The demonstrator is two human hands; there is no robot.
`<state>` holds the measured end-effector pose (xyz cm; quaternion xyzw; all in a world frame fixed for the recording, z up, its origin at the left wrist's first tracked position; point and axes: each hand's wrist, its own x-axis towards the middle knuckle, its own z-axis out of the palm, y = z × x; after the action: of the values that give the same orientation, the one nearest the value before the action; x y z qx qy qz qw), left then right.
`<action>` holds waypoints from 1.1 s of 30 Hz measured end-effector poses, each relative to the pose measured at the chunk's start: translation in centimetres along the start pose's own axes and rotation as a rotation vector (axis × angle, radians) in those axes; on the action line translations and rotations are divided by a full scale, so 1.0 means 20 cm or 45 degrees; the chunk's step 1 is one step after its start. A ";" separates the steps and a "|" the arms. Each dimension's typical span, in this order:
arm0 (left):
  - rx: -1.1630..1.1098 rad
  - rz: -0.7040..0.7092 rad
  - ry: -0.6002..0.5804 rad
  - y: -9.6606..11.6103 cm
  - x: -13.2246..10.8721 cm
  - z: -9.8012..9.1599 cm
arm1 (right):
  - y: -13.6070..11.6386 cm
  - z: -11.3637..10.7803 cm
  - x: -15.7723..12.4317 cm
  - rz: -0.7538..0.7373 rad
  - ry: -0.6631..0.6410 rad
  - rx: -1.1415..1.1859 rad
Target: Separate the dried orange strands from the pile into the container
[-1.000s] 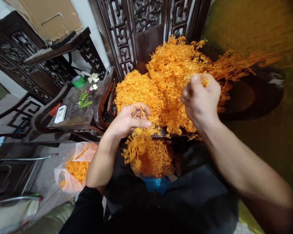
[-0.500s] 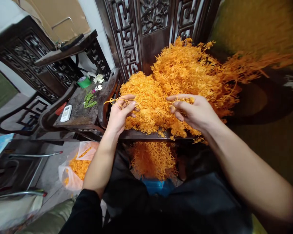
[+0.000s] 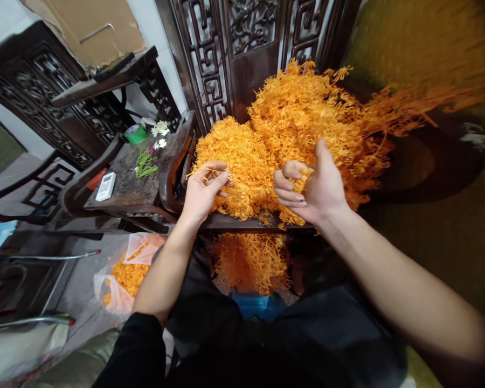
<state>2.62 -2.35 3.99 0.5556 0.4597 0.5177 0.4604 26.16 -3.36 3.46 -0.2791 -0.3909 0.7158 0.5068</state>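
My left hand [image 3: 206,188] pinches a thin orange sprig [image 3: 192,174], whose stem sticks out past the fingers to the left. On the right, my right hand [image 3: 317,188] has its fingers curled and its thumb raised. Small orange sprig pieces [image 3: 306,173] show inside those curled fingers, partly hidden. Both hands hover in front of a big heap of orange artificial sprigs [image 3: 303,108], which rests on a dark wooden seat [image 3: 226,222]. Its lower left part is made of finer, denser bits [image 3: 230,145].
Below the seat, more orange stems [image 3: 254,261] hang above a blue container [image 3: 258,306]. A clear plastic bag [image 3: 121,307] of orange bits lies on the floor at left. The side table [image 3: 125,183] carries green tape [image 3: 136,134], a white remote-like device [image 3: 105,186] and green stems [image 3: 146,163].
My right hand has turned, its thumb lifting and its fingers curling in around the orange pieces. My left hand keeps its sprig, which now sticks out less. The view has shifted slightly.
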 end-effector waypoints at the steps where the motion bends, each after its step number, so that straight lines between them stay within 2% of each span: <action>1: 0.002 0.001 -0.006 0.00 0.00 0.01 | 0.00 0.00 0.00 0.015 0.027 -0.018; 4: 0.006 0.011 0.020 0.00 0.01 0.02 | 0.01 -0.01 0.00 0.006 0.101 -0.083; 8: 0.031 0.019 0.017 -0.01 0.01 0.03 | 0.00 -0.03 -0.02 0.056 0.072 -0.132; 11: 0.052 0.038 0.002 -0.01 0.01 0.04 | 0.01 -0.04 -0.02 0.026 0.056 -0.233; 15: 0.106 0.030 0.009 -0.02 -0.01 0.08 | 0.08 -0.02 -0.01 -0.123 0.109 -0.435; 19: 0.130 0.060 -0.028 -0.04 -0.03 0.13 | 0.12 0.04 -0.04 -0.349 0.149 -0.896; 22: 0.128 0.112 -0.022 -0.06 -0.01 0.13 | 0.08 0.05 -0.09 -0.470 0.229 -1.090; 26: 0.106 0.129 -0.007 -0.09 0.01 0.15 | 0.01 0.02 -0.16 -0.624 0.343 -1.292; 30: 0.127 0.142 -0.085 -0.08 -0.03 0.21 | 0.04 0.02 -0.18 -0.494 0.289 -1.496; 33: 0.152 0.196 -0.126 -0.07 -0.05 0.25 | 0.09 0.05 -0.18 -0.525 0.408 -1.547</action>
<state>7.57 -3.30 2.19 0.6406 0.4224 0.4951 0.4076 25.64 -7.46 2.48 -0.5379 -0.6904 0.2058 0.4379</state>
